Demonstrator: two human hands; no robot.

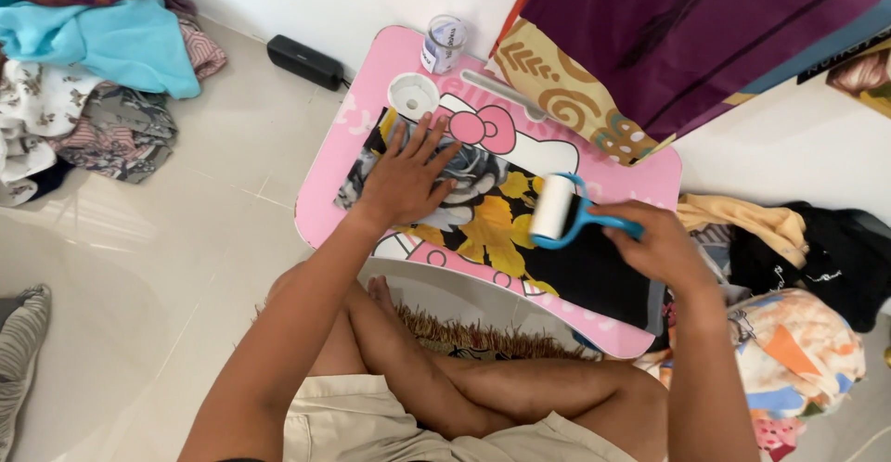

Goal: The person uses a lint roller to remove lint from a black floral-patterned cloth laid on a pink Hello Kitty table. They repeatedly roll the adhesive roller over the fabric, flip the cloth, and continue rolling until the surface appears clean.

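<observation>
A black cloth with yellow and grey flowers (492,225) lies spread across a small pink lap table (325,184). My left hand (408,179) presses flat on the cloth's left end, fingers apart. My right hand (654,239) grips the blue handle of a lint roller (557,207), whose white roll rests on the cloth near its middle.
A small clear jar (444,43) and a white round holder (412,96) stand at the table's far edge. A pile of clothes (83,63) lies on the floor at left, and more clothes (798,332) at right. A black box (304,61) sits by the wall. My crossed legs (445,378) are under the table.
</observation>
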